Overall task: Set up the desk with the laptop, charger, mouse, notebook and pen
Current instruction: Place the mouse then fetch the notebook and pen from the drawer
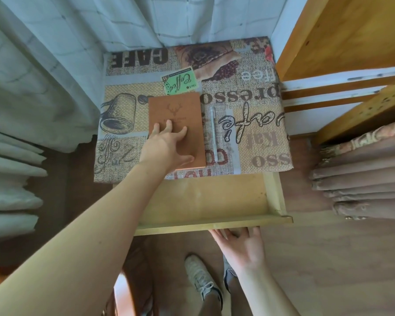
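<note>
A small desk is standing against the far wall, wearing a coffee-themed cloth whose print is reading upside down from here: "CAFE" at the far left, "Coffee" on a green stamp, then parts of "espresso" and a scripted "Cafe" toward the right. A brown notebook is lying flat on the cloth left of centre, showing an embossed stag's head with lettering beneath it too small to read. The left hand is resting on the notebook's near half, its fingers straight and spread, the thumb lying along the near edge. A clear pen is lying just to the right of the notebook, parallel to it and not touching.

An open wooden drawer is jutting out toward the viewer below the desktop. The right hand is touching the drawer's front edge with relaxed, spread fingers.

Pale curtains are hanging at left and far, wooden shelving is standing at right, and a white sneaker is showing on the brown floor.
</note>
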